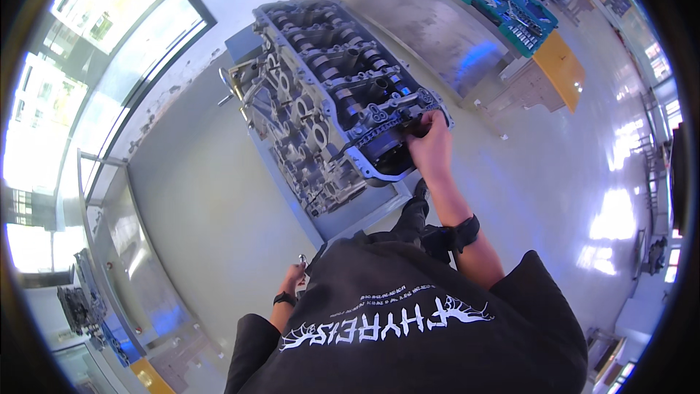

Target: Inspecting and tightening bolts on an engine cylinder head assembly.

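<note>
An engine cylinder head lies on a grey stand, its camshafts exposed on top. My right hand reaches to the near end, beside the timing chain and a round dark sprocket. Its fingers are curled and closed there; what they grip is hidden behind them. Low at my left side, my left hand is closed around a shiny metal tool. Only the tool's rounded end shows above the fist, so its kind is unclear.
The grey stand holds the engine part, and a metal handle sticks out at its left. At the far right an open green tool case sits by a yellow panel. Metal-topped benches stand behind, with windows at left.
</note>
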`<state>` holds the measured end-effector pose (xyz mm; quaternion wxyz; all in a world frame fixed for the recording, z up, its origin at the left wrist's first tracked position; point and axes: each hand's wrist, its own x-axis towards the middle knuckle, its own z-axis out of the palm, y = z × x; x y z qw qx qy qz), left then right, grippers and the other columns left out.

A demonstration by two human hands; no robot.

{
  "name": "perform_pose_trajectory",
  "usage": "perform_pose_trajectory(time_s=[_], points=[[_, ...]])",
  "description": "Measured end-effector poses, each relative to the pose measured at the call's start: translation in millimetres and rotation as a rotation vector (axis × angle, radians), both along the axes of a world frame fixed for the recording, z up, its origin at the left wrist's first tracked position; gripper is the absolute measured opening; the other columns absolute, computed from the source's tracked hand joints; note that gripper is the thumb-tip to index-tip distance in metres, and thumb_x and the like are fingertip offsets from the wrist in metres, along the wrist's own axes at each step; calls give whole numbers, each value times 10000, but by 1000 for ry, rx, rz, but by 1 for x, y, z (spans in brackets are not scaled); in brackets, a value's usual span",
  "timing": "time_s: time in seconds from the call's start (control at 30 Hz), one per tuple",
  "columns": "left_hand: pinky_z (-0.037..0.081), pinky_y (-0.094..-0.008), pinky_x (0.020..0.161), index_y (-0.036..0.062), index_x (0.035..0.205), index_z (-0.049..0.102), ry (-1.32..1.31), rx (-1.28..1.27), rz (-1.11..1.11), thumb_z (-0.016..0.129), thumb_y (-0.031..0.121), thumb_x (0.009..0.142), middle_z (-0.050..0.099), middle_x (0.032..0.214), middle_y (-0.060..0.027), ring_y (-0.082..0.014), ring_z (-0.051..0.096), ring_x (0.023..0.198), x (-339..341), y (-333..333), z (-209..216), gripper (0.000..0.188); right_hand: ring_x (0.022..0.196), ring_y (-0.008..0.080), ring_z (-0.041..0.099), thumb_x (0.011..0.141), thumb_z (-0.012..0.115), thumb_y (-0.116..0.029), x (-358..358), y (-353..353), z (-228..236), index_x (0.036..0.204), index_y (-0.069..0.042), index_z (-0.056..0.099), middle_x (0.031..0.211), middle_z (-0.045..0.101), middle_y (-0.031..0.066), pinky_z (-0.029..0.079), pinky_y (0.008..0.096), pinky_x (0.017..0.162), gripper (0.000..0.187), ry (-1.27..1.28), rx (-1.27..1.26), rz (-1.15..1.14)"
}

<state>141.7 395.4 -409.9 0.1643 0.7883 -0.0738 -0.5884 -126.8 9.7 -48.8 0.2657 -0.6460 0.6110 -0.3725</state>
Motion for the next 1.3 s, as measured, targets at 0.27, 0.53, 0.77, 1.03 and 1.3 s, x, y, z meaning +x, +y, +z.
perform_pose_trajectory(time_s=[0.27,0.53,0.77,1.03,1.3], points=[[458,-352,446,20,797,513,35,41,-51,425,397,964,488,582,-61,-179,489,465,-4,-11,24,422,843,313,654,720,623,-57,0,-4,-2,980,-15,462,874,662,195,476,370,771,308,-162,134,-53],[458,-353,430,7,773,506,29,44,-22,431,413,962,489,586,-73,-186,494,457,-7,-5,21,454,804,366,631,724,645,-101,-2,8,12,964,-29,472,825,642,193,474,392,749,304,-6,48,41],[473,-350,434,-14,822,546,21,-10,-82,442,414,960,516,602,-86,-187,515,466,-10,8,3,462,749,357,613,712,663,-121,3,2,2,847,-15,493,760,612,176,463,391,700,242,51,91,-74],[486,-351,447,-18,845,567,59,12,-68,438,407,962,529,596,-79,-189,528,469,0,1,5,459,686,322,584,700,684,-131,-2,6,10,830,-15,484,707,584,162,459,366,663,266,-44,83,-7],[489,-344,460,-19,879,589,85,-14,-79,450,432,952,541,614,-86,-186,538,476,1,-3,7,477,701,354,589,688,638,-91,2,1,1,843,-4,491,720,594,172,463,374,683,230,-106,67,-76]])
